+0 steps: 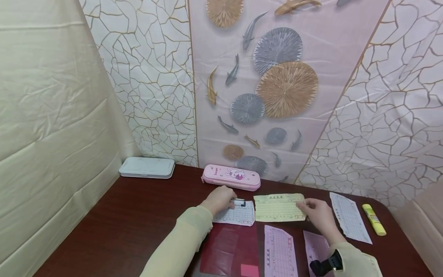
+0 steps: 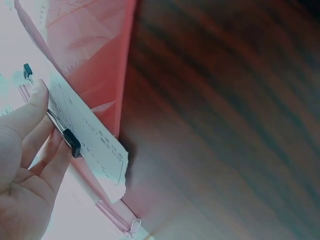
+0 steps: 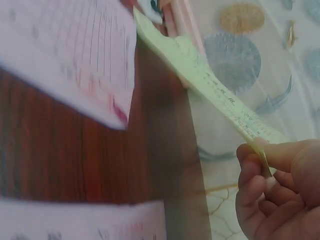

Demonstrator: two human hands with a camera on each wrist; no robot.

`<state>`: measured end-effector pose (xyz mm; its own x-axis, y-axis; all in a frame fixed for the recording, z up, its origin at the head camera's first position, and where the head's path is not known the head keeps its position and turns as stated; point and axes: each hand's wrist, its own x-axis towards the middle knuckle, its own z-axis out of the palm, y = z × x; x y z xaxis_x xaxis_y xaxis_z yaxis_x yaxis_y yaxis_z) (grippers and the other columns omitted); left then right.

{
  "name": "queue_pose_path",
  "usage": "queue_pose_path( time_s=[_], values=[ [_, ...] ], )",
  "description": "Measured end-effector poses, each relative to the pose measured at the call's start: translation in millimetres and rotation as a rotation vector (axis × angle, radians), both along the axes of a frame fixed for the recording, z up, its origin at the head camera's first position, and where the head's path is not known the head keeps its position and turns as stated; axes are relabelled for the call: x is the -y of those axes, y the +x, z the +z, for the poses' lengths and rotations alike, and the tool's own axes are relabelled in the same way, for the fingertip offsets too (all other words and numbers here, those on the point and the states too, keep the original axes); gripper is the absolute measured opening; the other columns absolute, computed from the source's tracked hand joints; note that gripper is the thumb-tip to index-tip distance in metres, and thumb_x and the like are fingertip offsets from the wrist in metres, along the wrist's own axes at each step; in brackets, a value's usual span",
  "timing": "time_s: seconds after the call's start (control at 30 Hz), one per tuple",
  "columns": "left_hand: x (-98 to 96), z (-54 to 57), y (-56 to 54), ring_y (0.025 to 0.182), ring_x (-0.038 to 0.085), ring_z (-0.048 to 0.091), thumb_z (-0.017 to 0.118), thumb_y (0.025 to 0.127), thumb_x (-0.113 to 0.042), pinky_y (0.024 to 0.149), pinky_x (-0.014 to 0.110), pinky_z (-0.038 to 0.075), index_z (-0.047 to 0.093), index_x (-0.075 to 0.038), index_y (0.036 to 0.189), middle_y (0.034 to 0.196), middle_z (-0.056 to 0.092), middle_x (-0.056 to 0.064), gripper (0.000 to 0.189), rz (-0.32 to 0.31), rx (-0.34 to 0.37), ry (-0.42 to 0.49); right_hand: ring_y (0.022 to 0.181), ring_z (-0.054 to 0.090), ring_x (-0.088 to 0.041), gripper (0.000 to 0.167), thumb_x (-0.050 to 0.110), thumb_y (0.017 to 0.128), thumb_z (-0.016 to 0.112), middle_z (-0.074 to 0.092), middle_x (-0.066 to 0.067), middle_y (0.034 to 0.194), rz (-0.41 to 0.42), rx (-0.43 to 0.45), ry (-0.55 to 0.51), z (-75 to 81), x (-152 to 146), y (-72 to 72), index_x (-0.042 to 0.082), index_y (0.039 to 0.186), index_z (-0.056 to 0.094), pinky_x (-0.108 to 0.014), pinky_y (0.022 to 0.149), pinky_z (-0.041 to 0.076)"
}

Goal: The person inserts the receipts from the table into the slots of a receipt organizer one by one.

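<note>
My left hand (image 1: 219, 199) grips a metal clip (image 1: 238, 200) with black ends, over the top of a white printed slip (image 1: 242, 215). In the left wrist view, the thumb and fingers lie on the clip between its two black ends (image 2: 71, 143). A red see-through folder (image 1: 228, 246) extends below that slip. With thumb and fingers, my right hand (image 1: 320, 215) pinches the right edge of a pale yellow printed slip (image 1: 278, 207). The yellow slip's left edge is right beside the white slip, and it bows a little in the right wrist view (image 3: 210, 87).
Pink slips (image 1: 279, 250) lie right of the folder, one partly behind my right wrist. Another white slip (image 1: 350, 217) and a yellow glue stick (image 1: 373, 219) lie at the right. A pink pencil case (image 1: 231, 177) and a pale blue case (image 1: 147, 167) stand along the back edge.
</note>
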<state>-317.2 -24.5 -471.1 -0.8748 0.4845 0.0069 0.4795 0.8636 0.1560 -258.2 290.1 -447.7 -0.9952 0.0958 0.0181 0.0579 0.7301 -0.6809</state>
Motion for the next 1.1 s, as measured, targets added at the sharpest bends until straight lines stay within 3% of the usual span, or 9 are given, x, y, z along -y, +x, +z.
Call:
queue_pose_path(
  time_s=[0.27,0.63,0.87,1.0,1.1],
  values=[
    [-0.7,0.4,0.9,0.099,0.007,0.062,0.077,0.078,-0.025,0.086,0.023,0.049,0.074,-0.016,0.106,0.102,0.071,-0.008,0.029,0.011,0.019,0.010,0.063,0.053,-0.014,0.039,0.034,0.093,0.059,0.062,-0.002,0.073,-0.018,-0.046,0.000,8.9,7,6.0,-0.003,0.104,0.065,-0.025,0.052,0.044],
    [-1.3,0.7,1.7,0.096,0.007,0.063,0.077,0.078,-0.024,0.085,0.023,0.049,0.074,-0.016,0.104,0.099,0.071,-0.007,0.027,0.014,0.011,0.017,0.065,0.057,-0.017,0.044,0.036,0.091,0.061,0.061,0.001,0.071,-0.065,-0.017,-0.098,27.6,20,24.9,-0.005,0.106,0.064,-0.025,0.055,0.047],
    [-1.7,-0.1,1.2,0.098,0.007,0.063,0.078,0.077,-0.024,0.086,0.023,0.049,0.074,-0.016,0.105,0.100,0.071,-0.007,0.029,0.035,0.023,0.024,0.066,0.059,-0.013,0.048,0.037,0.091,0.061,0.064,0.001,0.074,-0.055,0.051,-0.207,30.1,27,30.5,-0.008,0.110,0.062,-0.028,0.059,0.050],
    [-1.7,-0.7,0.3,0.099,0.007,0.062,0.078,0.077,-0.025,0.087,0.023,0.049,0.074,-0.016,0.105,0.101,0.071,-0.008,0.030,0.034,0.022,0.017,0.064,0.059,-0.010,0.040,0.027,0.091,0.063,0.065,0.001,0.074,-0.022,0.124,-0.307,26.3,37,33.1,-0.010,0.107,0.063,-0.028,0.060,0.052],
    [-2.0,0.0,0.2,0.101,0.007,0.062,0.077,0.078,-0.024,0.089,0.024,0.048,0.074,-0.016,0.106,0.102,0.070,-0.008,0.029,0.036,0.028,0.016,0.060,0.055,-0.010,0.032,0.021,0.090,0.064,0.063,0.000,0.070,-0.001,0.157,-0.325,18.9,47,34.2,-0.009,0.099,0.066,-0.026,0.056,0.049]
  ],
)
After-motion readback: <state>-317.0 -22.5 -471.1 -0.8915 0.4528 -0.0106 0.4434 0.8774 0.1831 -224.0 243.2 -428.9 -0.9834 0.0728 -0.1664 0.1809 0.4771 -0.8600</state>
